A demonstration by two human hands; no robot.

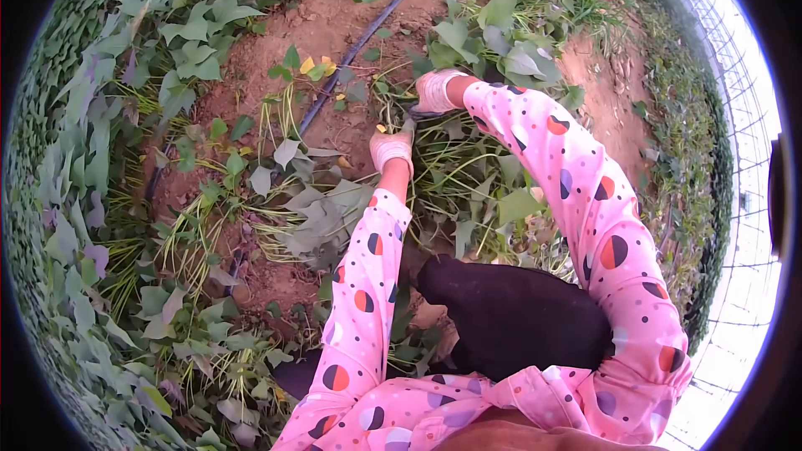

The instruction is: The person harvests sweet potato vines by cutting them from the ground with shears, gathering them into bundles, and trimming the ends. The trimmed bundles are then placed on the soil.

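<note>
My left hand [391, 150], in a pale glove, is closed at the base of some green vine stems [389, 108] standing over the soil. Just up and to the right, my right hand [436, 93], also gloved, is closed around a dark-handled tool [424, 114]. The tool's short greyish end points at the stems beside my left hand; its exact kind is hard to make out. Cut-looking, leafy vines [451, 159] lie below my right hand. My fingers partly hide both the stems and the tool.
A black drip hose [359, 46] runs diagonally across the reddish soil [284, 38]. Dense leafy vines [75, 200] fill the left side. A wire fence [739, 167] stands along the right edge. My dark-clothed knee [518, 309] is below my hands.
</note>
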